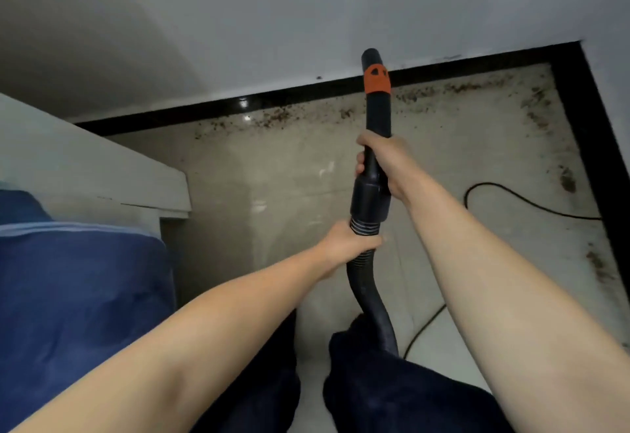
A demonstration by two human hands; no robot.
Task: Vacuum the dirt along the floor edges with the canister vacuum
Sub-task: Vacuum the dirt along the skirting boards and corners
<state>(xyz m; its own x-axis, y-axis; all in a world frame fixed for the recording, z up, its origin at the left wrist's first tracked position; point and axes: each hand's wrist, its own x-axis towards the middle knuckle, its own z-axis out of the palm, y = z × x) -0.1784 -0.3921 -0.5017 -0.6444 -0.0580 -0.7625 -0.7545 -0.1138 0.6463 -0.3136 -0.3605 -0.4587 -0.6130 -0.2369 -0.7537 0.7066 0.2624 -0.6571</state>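
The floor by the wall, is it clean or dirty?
Dirty. Brown dirt lies on the floor along the black baseboard, on both walls of the corner.

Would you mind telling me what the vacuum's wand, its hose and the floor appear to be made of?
The wand looks like matte black hard plastic with an orange plastic collar. The hose seems flexible ribbed plastic, judging by its ridges and bend. The floor looks like glossy pale tile or polished stone; it mirrors light.

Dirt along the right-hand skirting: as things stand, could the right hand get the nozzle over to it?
Probably yes. The right hand grips the nozzle, now raised toward the far wall, and bare floor lies between it and the dirt. Only the thin black cable crosses that stretch.
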